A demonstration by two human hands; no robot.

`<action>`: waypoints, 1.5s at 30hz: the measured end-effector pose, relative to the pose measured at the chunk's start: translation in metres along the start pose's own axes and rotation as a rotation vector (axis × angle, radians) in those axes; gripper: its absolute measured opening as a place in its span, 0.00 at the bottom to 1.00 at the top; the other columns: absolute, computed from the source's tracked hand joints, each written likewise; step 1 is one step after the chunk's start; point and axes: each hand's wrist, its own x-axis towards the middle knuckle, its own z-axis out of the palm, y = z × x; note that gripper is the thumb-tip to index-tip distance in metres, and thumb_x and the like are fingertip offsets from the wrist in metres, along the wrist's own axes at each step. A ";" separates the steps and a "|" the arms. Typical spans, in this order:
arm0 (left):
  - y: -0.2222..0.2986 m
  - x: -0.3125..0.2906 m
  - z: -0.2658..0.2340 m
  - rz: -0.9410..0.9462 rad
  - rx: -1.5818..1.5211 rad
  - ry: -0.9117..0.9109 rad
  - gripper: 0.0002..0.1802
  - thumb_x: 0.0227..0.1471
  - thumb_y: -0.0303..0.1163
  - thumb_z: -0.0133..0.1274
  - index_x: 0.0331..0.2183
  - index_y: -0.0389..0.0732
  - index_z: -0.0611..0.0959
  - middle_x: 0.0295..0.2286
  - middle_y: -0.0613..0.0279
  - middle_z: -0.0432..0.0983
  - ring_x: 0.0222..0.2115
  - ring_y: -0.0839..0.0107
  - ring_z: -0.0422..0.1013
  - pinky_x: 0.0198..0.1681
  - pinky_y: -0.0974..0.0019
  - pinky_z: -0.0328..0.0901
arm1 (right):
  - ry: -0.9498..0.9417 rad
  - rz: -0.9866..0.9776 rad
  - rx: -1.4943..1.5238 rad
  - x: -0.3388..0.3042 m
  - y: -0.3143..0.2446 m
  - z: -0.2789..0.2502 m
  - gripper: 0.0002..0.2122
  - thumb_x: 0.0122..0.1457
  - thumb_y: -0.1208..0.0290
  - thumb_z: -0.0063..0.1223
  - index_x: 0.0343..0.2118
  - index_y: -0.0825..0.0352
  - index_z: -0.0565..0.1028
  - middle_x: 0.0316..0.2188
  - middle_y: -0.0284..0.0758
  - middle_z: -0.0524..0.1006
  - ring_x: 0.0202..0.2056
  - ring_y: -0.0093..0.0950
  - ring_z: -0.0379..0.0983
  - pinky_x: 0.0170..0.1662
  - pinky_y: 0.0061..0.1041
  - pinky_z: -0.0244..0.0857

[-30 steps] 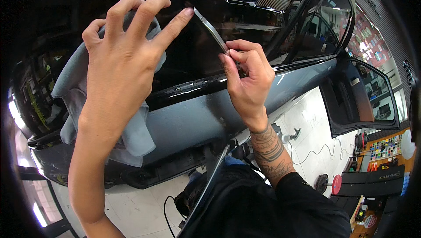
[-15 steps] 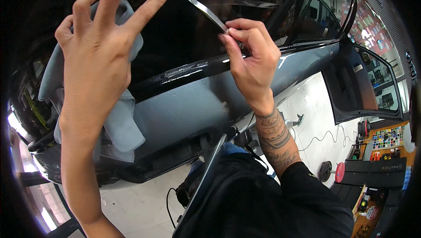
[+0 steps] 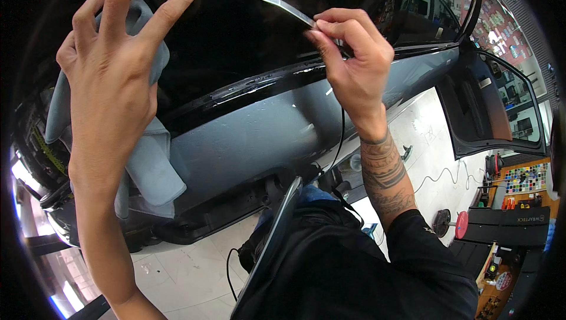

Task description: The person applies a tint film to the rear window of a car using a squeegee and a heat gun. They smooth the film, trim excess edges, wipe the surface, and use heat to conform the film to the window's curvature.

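My right hand [image 3: 356, 55] pinches one end of a thin, shiny, slightly bent silver strip [image 3: 280, 3] between thumb and fingertips. The strip's pointed far end reaches left over a glossy black car panel [image 3: 236, 43]. To the left, my left hand [image 3: 109, 78] is raised over the car with its index finger stretched out and other fingers bent. A folded grey cloth [image 3: 154, 170] lies beneath its palm and hangs down past the wrist, seemingly held by the hidden thumb. Below both hands, the grey side panel [image 3: 236, 137] of the car shows wet streaks along its upper edge.
An open car door [image 3: 495, 102] stands on the right. A dark cord [image 3: 342, 137] hangs below my right hand. Wall-side shelving on the right bears a colour swatch board [image 3: 526, 178]. Pale floor tiles [image 3: 194, 279] show below the car.
My left hand has shifted left, and the upper part of the cloth has moved with it. My right hand has moved right, tilting the silver strip flatter.
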 end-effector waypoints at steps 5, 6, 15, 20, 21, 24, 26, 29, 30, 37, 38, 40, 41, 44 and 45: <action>0.001 -0.005 0.004 -0.013 -0.072 0.047 0.50 0.38 0.16 0.56 0.58 0.74 0.67 0.61 0.76 0.53 0.59 0.65 0.53 0.62 0.52 0.52 | -0.091 -0.099 -0.122 0.023 -0.005 -0.022 0.05 0.49 0.80 0.64 0.29 0.70 0.79 0.31 0.37 0.77 0.28 0.25 0.75 0.31 0.19 0.68; 0.004 -0.002 0.007 -0.015 -0.096 0.067 0.50 0.37 0.16 0.57 0.58 0.74 0.67 0.60 0.75 0.53 0.59 0.64 0.53 0.62 0.53 0.52 | -0.105 -0.095 -0.136 0.027 -0.005 -0.025 0.05 0.48 0.81 0.65 0.28 0.71 0.79 0.34 0.36 0.77 0.30 0.25 0.76 0.32 0.20 0.69; 0.027 -0.003 0.006 -0.085 -0.159 0.106 0.51 0.33 0.17 0.59 0.57 0.72 0.68 0.59 0.72 0.56 0.59 0.62 0.53 0.60 0.52 0.53 | -0.133 -0.194 -0.158 0.033 0.002 -0.030 0.05 0.47 0.81 0.64 0.27 0.71 0.78 0.35 0.36 0.80 0.32 0.29 0.75 0.33 0.22 0.69; 0.027 -0.003 0.006 -0.099 -0.153 0.113 0.51 0.33 0.17 0.59 0.57 0.71 0.69 0.59 0.72 0.55 0.59 0.61 0.52 0.60 0.52 0.53 | -0.106 -0.277 -0.132 0.035 0.013 -0.028 0.05 0.47 0.81 0.64 0.27 0.71 0.78 0.33 0.36 0.80 0.33 0.31 0.75 0.34 0.23 0.69; 0.028 -0.003 0.006 -0.100 -0.148 0.114 0.51 0.33 0.17 0.58 0.57 0.71 0.69 0.59 0.72 0.55 0.59 0.61 0.52 0.60 0.52 0.53 | -0.107 -0.286 -0.133 0.035 0.014 -0.028 0.05 0.47 0.80 0.64 0.27 0.71 0.78 0.33 0.36 0.80 0.33 0.31 0.75 0.34 0.23 0.69; 0.028 -0.003 0.003 -0.103 -0.149 0.109 0.51 0.32 0.16 0.58 0.57 0.70 0.69 0.58 0.71 0.56 0.59 0.61 0.51 0.60 0.52 0.53 | -0.113 -0.277 -0.140 0.036 0.014 -0.029 0.05 0.47 0.80 0.64 0.27 0.70 0.78 0.34 0.36 0.80 0.33 0.30 0.76 0.34 0.23 0.70; 0.028 -0.002 0.003 -0.105 -0.159 0.100 0.51 0.32 0.16 0.58 0.57 0.70 0.69 0.58 0.71 0.56 0.59 0.61 0.51 0.60 0.52 0.53 | -0.123 -0.250 -0.138 0.036 0.014 -0.028 0.04 0.47 0.80 0.64 0.26 0.70 0.78 0.34 0.36 0.80 0.33 0.30 0.76 0.34 0.22 0.70; 0.029 0.000 0.002 -0.112 -0.156 0.098 0.51 0.32 0.16 0.58 0.57 0.70 0.69 0.58 0.71 0.56 0.59 0.61 0.52 0.60 0.52 0.53 | -0.128 -0.230 -0.123 0.033 0.016 -0.029 0.04 0.48 0.80 0.64 0.27 0.70 0.79 0.34 0.37 0.80 0.32 0.29 0.76 0.34 0.22 0.70; 0.029 0.000 0.002 -0.114 -0.155 0.099 0.51 0.32 0.16 0.58 0.57 0.70 0.69 0.58 0.71 0.56 0.59 0.61 0.52 0.60 0.52 0.53 | -0.126 -0.234 -0.119 0.032 0.017 -0.029 0.04 0.48 0.80 0.64 0.27 0.70 0.79 0.34 0.37 0.80 0.32 0.28 0.76 0.34 0.21 0.71; 0.029 -0.002 0.006 -0.108 -0.135 0.108 0.52 0.32 0.15 0.58 0.57 0.70 0.68 0.58 0.72 0.56 0.59 0.62 0.52 0.60 0.52 0.53 | -0.141 -0.151 -0.082 0.029 0.018 -0.034 0.04 0.48 0.80 0.64 0.28 0.70 0.79 0.35 0.36 0.79 0.30 0.28 0.77 0.32 0.19 0.71; 0.028 -0.002 0.006 -0.110 -0.131 0.101 0.52 0.32 0.15 0.58 0.57 0.70 0.68 0.58 0.72 0.55 0.59 0.62 0.52 0.60 0.52 0.53 | -0.139 -0.177 -0.087 0.029 0.019 -0.035 0.04 0.48 0.80 0.64 0.28 0.70 0.79 0.35 0.36 0.79 0.30 0.27 0.77 0.32 0.19 0.71; 0.028 -0.001 0.003 -0.112 -0.125 0.091 0.52 0.32 0.15 0.59 0.57 0.70 0.68 0.58 0.72 0.55 0.59 0.62 0.52 0.60 0.53 0.53 | -0.135 -0.228 -0.100 0.032 0.025 -0.039 0.05 0.48 0.80 0.64 0.27 0.70 0.79 0.35 0.36 0.79 0.30 0.27 0.77 0.33 0.20 0.71; 0.028 0.000 0.003 -0.111 -0.122 0.084 0.52 0.32 0.15 0.59 0.57 0.70 0.68 0.58 0.72 0.55 0.59 0.62 0.52 0.60 0.53 0.53 | -0.157 -0.291 -0.135 0.037 0.028 -0.043 0.04 0.51 0.79 0.62 0.30 0.71 0.79 0.34 0.36 0.79 0.30 0.27 0.77 0.34 0.19 0.70; 0.028 0.000 0.002 -0.110 -0.113 0.069 0.52 0.32 0.16 0.59 0.57 0.70 0.68 0.59 0.72 0.55 0.59 0.61 0.51 0.60 0.52 0.53 | -0.106 -0.302 -0.034 0.048 0.029 -0.044 0.05 0.46 0.81 0.62 0.25 0.71 0.75 0.29 0.37 0.77 0.30 0.33 0.73 0.33 0.26 0.68; 0.028 -0.001 0.002 -0.109 -0.115 0.069 0.52 0.32 0.16 0.59 0.57 0.70 0.68 0.59 0.72 0.55 0.59 0.61 0.51 0.61 0.52 0.53 | -0.101 -0.309 -0.015 0.049 0.031 -0.044 0.05 0.46 0.82 0.62 0.24 0.71 0.75 0.29 0.37 0.77 0.30 0.34 0.72 0.33 0.26 0.67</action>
